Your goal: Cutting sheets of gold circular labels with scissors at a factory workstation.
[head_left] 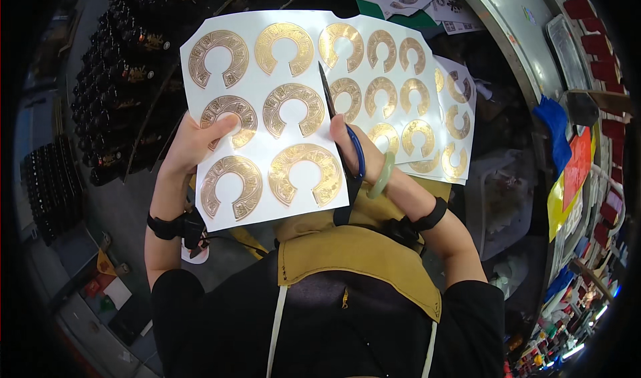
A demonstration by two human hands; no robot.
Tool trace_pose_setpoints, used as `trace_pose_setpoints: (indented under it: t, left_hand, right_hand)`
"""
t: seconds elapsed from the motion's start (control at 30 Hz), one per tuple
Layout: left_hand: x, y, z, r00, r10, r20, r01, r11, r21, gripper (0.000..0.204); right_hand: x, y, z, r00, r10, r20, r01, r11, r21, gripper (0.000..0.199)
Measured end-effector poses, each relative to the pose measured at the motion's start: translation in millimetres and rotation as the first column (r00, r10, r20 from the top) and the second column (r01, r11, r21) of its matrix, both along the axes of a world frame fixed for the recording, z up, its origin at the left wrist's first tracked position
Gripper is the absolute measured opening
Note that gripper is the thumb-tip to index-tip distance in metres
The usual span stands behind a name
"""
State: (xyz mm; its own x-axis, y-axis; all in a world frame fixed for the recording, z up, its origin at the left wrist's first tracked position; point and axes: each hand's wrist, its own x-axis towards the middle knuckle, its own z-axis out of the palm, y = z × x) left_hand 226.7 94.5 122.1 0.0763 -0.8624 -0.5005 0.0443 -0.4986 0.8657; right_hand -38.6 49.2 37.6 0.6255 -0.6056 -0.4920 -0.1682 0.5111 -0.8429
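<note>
My left hand is closed on the left side of a white sheet, its thumb on top beside a printed C-shape. Several gold C-shaped ring patterns with ornate markings cover the sheet. My right hand grips scissors with blue handles. Their dark blades point away from me along the sheet's right edge, the tip beside the upper row of patterns. More white sheets with gold C-shapes lie behind and to the right. Whether the held sheet still joins the one beside it above the tip is hard to tell.
Stacked dark objects fill the far left. More printed sheets lie at the top. A clear plastic bin stands to the right, by a curved metal edge. Blue, red and yellow cloth or plastic hangs at far right.
</note>
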Motion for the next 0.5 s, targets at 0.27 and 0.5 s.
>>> trace_pose_setpoints:
  t: [0.27, 0.5]
  left_hand:
    - [0.6, 3.5, 2.3, 0.998, 0.013, -0.054, -0.013, 1.000, 0.010, 0.028]
    - [-3.6, 4.0, 2.4, 0.997, 0.002, -0.082, -0.005, 0.999, -0.033, 0.030]
  right_hand:
    - [2.8, -18.9, 10.2, 0.989, 0.022, -0.143, -0.053, 0.974, -0.219, 0.067]
    - [-0.4, -5.8, 0.2, 0.994, -0.105, -0.011, 0.101, 0.972, -0.211, 0.062]
